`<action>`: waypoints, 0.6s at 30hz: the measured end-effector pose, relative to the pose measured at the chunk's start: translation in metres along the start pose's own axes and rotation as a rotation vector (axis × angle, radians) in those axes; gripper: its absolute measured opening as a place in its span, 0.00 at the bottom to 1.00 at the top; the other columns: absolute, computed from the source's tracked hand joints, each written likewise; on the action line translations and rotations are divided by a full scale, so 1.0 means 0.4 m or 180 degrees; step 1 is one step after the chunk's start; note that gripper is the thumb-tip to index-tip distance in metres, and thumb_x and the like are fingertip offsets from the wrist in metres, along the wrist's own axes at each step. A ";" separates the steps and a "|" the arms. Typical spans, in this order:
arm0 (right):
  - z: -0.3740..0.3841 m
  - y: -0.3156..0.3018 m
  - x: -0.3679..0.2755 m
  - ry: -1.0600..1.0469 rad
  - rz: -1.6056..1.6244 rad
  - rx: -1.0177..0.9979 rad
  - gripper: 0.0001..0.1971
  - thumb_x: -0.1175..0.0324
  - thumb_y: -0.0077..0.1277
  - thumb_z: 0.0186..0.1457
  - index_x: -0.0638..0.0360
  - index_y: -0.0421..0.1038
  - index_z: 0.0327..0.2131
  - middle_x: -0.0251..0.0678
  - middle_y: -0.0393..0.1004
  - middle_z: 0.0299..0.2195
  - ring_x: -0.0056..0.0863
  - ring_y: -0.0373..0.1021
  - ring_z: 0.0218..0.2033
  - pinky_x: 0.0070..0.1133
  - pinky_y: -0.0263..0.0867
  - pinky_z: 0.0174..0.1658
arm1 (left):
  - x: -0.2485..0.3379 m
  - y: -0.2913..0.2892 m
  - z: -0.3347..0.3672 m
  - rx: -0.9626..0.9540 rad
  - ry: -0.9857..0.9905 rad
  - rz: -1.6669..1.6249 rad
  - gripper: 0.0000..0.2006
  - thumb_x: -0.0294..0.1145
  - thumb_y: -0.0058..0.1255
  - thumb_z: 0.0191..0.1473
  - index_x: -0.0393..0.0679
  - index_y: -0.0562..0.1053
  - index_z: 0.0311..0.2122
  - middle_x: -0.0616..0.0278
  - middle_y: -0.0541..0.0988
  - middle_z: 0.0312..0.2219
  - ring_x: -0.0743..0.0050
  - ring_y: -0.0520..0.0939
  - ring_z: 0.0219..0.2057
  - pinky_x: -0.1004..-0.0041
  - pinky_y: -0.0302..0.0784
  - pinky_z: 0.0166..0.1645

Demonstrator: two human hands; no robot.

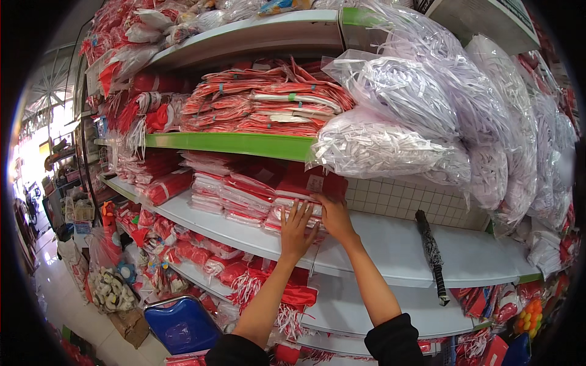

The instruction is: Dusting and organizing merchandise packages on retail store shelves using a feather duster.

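Both of my arms reach forward to the middle shelf, where red-and-white folded cloth packs in clear plastic stand in neat stacks. My left hand (297,230) lies with spread fingers against the front of the rightmost stack (282,210). Beside it, my right hand (334,216) rests on that stack's right side, fingers stretched out near the top red pack (308,182). Neither hand grips anything that I can see. More stacks of the same packs (244,192) run to the left along the shelf.
A folded black patterned umbrella (431,256) lies across the shelf (372,244) to the right. Clear bags of white strips (397,91) bulge from above. Red packs (268,100) fill the green-edged upper shelf (232,143). A blue-seated chair (182,326) stands at lower left.
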State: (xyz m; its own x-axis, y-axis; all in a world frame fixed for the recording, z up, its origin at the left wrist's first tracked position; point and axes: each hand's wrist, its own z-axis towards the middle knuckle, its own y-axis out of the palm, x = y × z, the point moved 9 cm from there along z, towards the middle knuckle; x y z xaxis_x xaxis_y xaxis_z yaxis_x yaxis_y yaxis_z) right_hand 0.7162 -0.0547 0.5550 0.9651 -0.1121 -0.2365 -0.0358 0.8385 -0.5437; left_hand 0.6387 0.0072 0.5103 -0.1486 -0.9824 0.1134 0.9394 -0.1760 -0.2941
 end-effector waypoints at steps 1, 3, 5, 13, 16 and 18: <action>-0.002 0.003 -0.002 0.0078 0.0065 -0.0058 0.17 0.76 0.40 0.46 0.57 0.65 0.44 0.41 0.68 0.43 0.40 0.63 0.46 0.41 0.54 0.47 | -0.007 0.001 -0.004 -0.0002 -0.0009 0.0004 0.27 0.36 0.51 0.44 0.45 0.62 0.52 0.58 0.61 0.53 0.60 0.57 0.57 0.53 0.42 0.59; -0.017 -0.003 -0.021 0.0049 -0.0247 0.0035 0.17 0.74 0.40 0.48 0.56 0.65 0.45 0.44 0.66 0.44 0.41 0.61 0.48 0.40 0.51 0.50 | -0.014 -0.008 -0.007 0.0192 -0.0052 -0.0259 0.27 0.34 0.52 0.43 0.44 0.62 0.52 0.55 0.61 0.53 0.58 0.57 0.57 0.53 0.42 0.59; -0.033 -0.012 -0.038 0.0028 -0.0577 0.0134 0.17 0.73 0.39 0.50 0.55 0.65 0.46 0.47 0.65 0.46 0.42 0.59 0.49 0.38 0.48 0.53 | -0.015 -0.002 -0.004 0.0146 -0.0039 -0.0227 0.28 0.33 0.52 0.43 0.44 0.62 0.52 0.54 0.60 0.53 0.58 0.56 0.57 0.52 0.42 0.59; -0.109 -0.001 -0.080 -0.0141 -0.1017 -0.0334 0.27 0.62 0.45 0.50 0.47 0.54 0.55 0.51 0.46 0.56 0.47 0.44 0.58 0.41 0.36 0.58 | 0.006 -0.034 -0.028 -0.0295 -0.0220 -0.0355 0.30 0.33 0.50 0.43 0.43 0.58 0.54 0.52 0.54 0.56 0.54 0.51 0.59 0.53 0.40 0.60; -0.120 -0.024 -0.087 -0.0107 -0.0933 -0.0401 0.29 0.62 0.47 0.48 0.46 0.53 0.55 0.51 0.45 0.57 0.47 0.43 0.58 0.40 0.34 0.59 | 0.045 -0.049 -0.039 -0.0510 -0.0368 -0.0313 0.31 0.33 0.49 0.43 0.43 0.56 0.55 0.50 0.52 0.57 0.51 0.49 0.59 0.54 0.40 0.60; -0.139 -0.049 -0.109 -0.0214 -0.0996 -0.0219 0.30 0.63 0.48 0.47 0.47 0.53 0.55 0.50 0.45 0.57 0.46 0.43 0.58 0.41 0.34 0.59 | 0.064 -0.060 -0.056 -0.0621 -0.0461 -0.0264 0.32 0.33 0.49 0.44 0.43 0.55 0.56 0.49 0.51 0.57 0.50 0.48 0.59 0.54 0.40 0.60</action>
State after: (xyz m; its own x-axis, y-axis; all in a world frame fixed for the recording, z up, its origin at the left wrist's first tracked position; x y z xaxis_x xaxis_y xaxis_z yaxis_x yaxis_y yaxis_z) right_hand 0.6605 -0.0960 0.5314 0.9469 -0.3214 0.0032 0.2501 0.7306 -0.6353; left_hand 0.6054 -0.0153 0.4989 -0.1636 -0.9474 0.2752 0.8464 -0.2781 -0.4542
